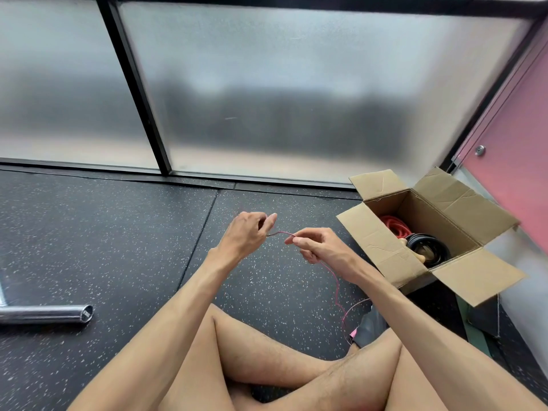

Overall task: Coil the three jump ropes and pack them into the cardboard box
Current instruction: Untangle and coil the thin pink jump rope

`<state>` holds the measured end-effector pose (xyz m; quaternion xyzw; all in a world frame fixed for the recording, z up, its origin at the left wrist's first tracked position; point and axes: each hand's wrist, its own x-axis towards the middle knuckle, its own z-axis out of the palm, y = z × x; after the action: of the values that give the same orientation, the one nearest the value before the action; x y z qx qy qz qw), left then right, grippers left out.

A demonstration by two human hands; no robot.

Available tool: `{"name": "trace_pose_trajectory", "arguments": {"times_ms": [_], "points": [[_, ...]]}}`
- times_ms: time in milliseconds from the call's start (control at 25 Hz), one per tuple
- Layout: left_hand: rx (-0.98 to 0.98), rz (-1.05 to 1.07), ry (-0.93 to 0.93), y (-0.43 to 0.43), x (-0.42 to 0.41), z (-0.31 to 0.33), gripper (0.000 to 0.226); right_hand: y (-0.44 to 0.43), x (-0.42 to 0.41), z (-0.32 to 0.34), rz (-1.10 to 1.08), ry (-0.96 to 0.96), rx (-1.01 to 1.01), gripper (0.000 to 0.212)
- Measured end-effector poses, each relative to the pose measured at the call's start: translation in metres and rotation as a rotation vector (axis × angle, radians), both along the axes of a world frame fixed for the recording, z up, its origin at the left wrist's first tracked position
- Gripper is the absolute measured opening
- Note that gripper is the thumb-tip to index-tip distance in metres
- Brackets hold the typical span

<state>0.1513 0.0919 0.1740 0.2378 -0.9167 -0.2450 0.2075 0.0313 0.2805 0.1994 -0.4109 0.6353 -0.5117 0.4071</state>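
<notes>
A person sits cross-legged on a black speckled floor (103,232), bare legs filling the bottom of the frame. Both hands are raised at centre frame, close together but not touching. The left hand (246,232) has its fingers curled, its grip clamped on one end of a short span of the thin pink jump rope (281,232). The right hand (317,247) pinches the other end of that span between thumb and forefinger, its remaining fingers curled under, so this grip too is closed on the rope. The span arcs slightly upward between the two hands.

From the right hand the cord falls toward the lower right, bends in loose waves over the floor and runs down beside the right knee, where it meets a small pink piece; the detail there is too small to tell.

At the right of the frame, well apart from the hands, the cardboard box (394,256) stands on the floor with all four flaps folded open. Inside lie a red coiled rope (393,225) and, touching it on the near right, a black coiled rope (424,247).

A shiny metal tube (44,314) lies on the floor at lower left. Frosted glass panels (267,84) in black frames fill the top of the frame.
</notes>
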Motion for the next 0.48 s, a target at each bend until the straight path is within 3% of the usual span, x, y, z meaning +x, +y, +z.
{"name": "trace_pose_trajectory", "arguments": {"times_ms": [80,200,320,480], "points": [[-0.017,-0.013,-0.077,-0.002,0.005,0.0,0.064,0.003,-0.008,-0.001,-0.029,-0.056,-0.032,0.023],[0.1,-0.043,-0.149,-0.003,0.011,0.005,0.061,0.004,-0.017,-0.002,-0.069,-0.079,-0.031,0.03],[0.282,-0.092,-0.192,-0.008,0.013,0.011,0.057,0.005,-0.024,-0.001,-0.19,0.085,0.023,0.032],[0.716,-0.14,-0.128,-0.006,0.014,0.016,0.057,0.005,-0.032,-0.014,-0.292,0.297,0.02,0.034]]}}
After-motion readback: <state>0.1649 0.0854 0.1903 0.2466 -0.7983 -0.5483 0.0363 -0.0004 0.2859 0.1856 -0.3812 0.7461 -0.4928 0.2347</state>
